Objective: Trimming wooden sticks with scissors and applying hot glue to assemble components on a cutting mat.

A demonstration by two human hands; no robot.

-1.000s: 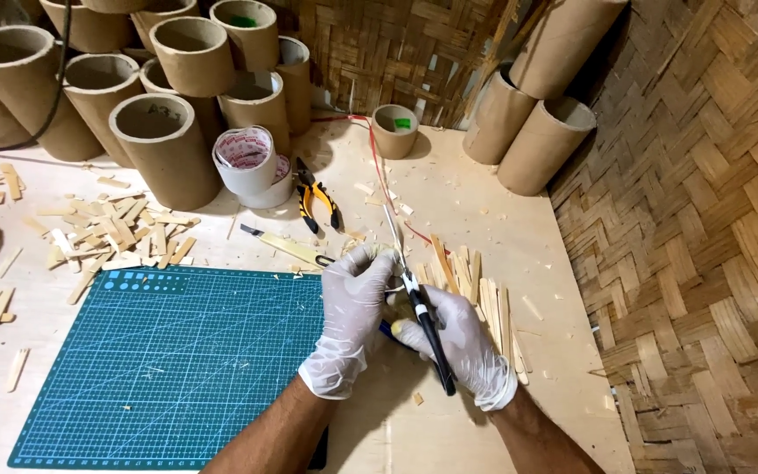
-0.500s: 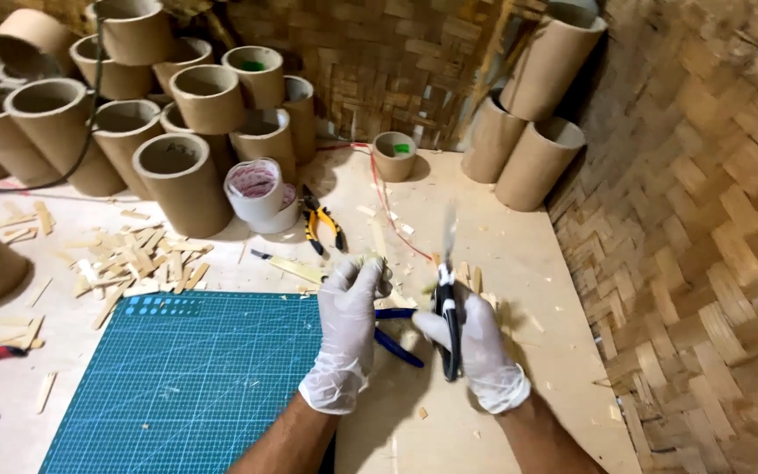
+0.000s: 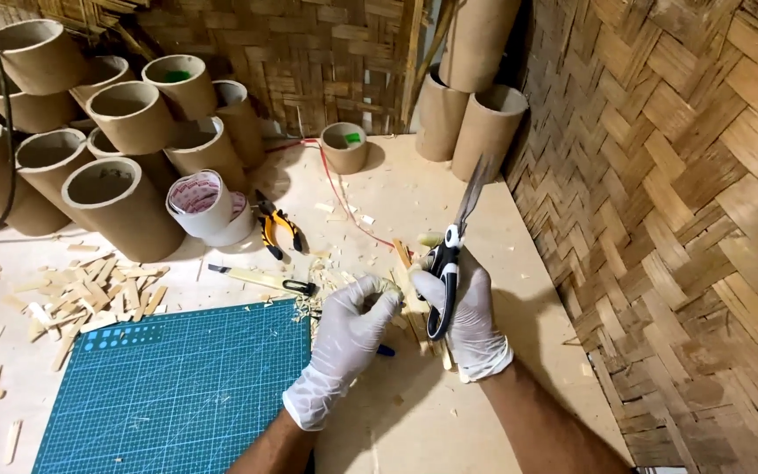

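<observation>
**Gloved hands, scissors and a bamboo sliver over a littered workbench**

Both hands wear thin, wrinkled white latex gloves. The right hand [image 3: 465, 326] is curled tight around the black-and-white handles of a pair of scissors [image 3: 451, 254], whose long grey metal blades point up and away, closed together or nearly so. The left hand [image 3: 351, 338] is bunched into a loose fist, its fingertips pinching a small pale bamboo sliver [image 3: 390, 288] just beside the scissor handles; the piece is mostly hidden by the glove, so its shape is unclear. Both hands hover above the pale wooden tabletop [image 3: 414, 189], near its right side.

Under the left wrist lies a teal cutting mat [image 3: 177, 386] printed with a fine grid. Flat, straw-coloured bamboo strips [image 3: 89, 298] lie scattered left of it. Smooth brown cardboard tubes [image 3: 120, 206] are stacked behind, next to a roll of tape [image 3: 199, 204] and yellow-handled pliers [image 3: 275, 230]. A thin utility knife [image 3: 261, 281] lies above the mat. Coarse woven bamboo matting [image 3: 677, 202] forms the wall.
</observation>
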